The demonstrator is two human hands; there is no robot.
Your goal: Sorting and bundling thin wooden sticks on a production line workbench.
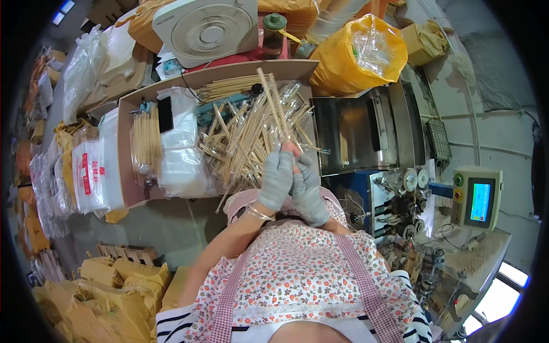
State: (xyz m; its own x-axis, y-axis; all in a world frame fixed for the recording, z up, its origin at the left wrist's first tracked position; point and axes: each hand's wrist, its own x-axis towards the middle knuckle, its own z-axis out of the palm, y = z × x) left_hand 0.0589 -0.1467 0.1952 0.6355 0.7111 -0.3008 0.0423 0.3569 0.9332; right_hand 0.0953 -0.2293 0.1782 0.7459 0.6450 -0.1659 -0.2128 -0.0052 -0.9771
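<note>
Floral apron — sticks in box

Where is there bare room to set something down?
In the metal trough, either side of its few sticks; and on the gray floor between the cardboard box and the yellow-brown parcels. The box is crowded: white plastic bags, a stick bundle and a heap of wrapped sticks, the hands close by.

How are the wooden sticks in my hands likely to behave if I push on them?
The wooden sticks look straight, so they're probably stiff. Being slender, they're likely light for their length. They stand slightly apart at the far end, so may shift separately.
</note>
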